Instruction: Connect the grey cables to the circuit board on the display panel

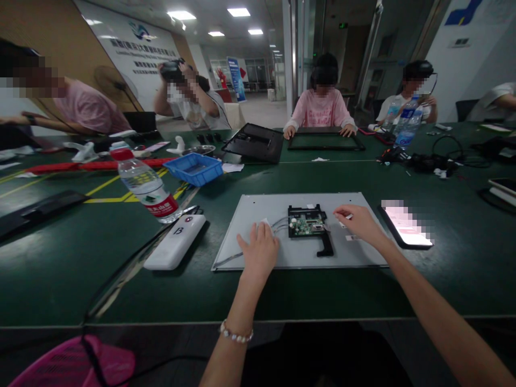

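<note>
A grey flat panel (278, 255), like the back of a screen, lies on the table in front of me. On its middle sits a black plastic bracket (326, 245) with a green circuit board (308, 227) in it. Thin grey wires (279, 221) run from the board's left side toward my left hand (260, 250), which rests on the panel with fingers spread. To the right of the board, my right hand (357, 221) is just over the panel with thumb and fingertips pinched together. Whatever is between those fingertips is too small to make out. White labels (351, 237) lie beneath that hand.
A white power bank (176, 243) and a water bottle (147, 185) are left of the panel, a lit phone (407, 226) right. Beyond stand a blue tray (195, 169) and a black monitor shell (255, 142). Opposite, a person's hands touch a black frame (326, 141).
</note>
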Motion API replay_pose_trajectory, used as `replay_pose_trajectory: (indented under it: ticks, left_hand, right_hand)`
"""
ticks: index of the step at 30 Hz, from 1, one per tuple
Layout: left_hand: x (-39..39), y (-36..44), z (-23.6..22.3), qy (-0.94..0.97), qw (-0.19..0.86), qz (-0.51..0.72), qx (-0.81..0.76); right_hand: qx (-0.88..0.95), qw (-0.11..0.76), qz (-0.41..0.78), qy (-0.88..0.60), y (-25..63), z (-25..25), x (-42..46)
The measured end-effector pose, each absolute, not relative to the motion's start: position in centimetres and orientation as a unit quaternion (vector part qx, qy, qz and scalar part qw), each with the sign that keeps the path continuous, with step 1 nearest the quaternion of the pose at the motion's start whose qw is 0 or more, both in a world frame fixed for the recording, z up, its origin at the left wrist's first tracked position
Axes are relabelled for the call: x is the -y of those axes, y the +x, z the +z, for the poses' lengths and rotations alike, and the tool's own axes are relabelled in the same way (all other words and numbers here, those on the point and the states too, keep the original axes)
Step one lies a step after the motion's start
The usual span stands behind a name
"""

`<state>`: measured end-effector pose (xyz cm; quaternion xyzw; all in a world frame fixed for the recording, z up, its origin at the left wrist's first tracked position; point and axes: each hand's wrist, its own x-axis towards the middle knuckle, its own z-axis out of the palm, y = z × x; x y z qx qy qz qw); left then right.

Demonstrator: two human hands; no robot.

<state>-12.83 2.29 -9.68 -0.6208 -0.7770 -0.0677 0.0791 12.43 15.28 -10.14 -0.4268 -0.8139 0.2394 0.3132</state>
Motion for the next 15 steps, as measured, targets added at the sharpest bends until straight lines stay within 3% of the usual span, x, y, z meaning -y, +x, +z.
replay_pose_trajectory:
  ticks: [6, 10, 15]
  left_hand:
    - [-2.5, -13.9, -9.3, -0.604, 0.011, -0.107, 0.79]
    - [-1.9, -13.7, -8.2, -0.613, 0.069, -0.161, 0.77]
    - [-1.5, -13.2, -7.2, -0.666, 0.109, -0.118, 0.728]
  right_hand:
    - [0.804, 0.274, 0.355, -0.391, 12.4, -10.2, -15.2]
    - [0.805, 0.235, 0.371, -0.4, 12.4, -10.6, -15.2]
    - [0.805, 0.227, 0.376, -0.398, 11.8, -11.4, -15.1]
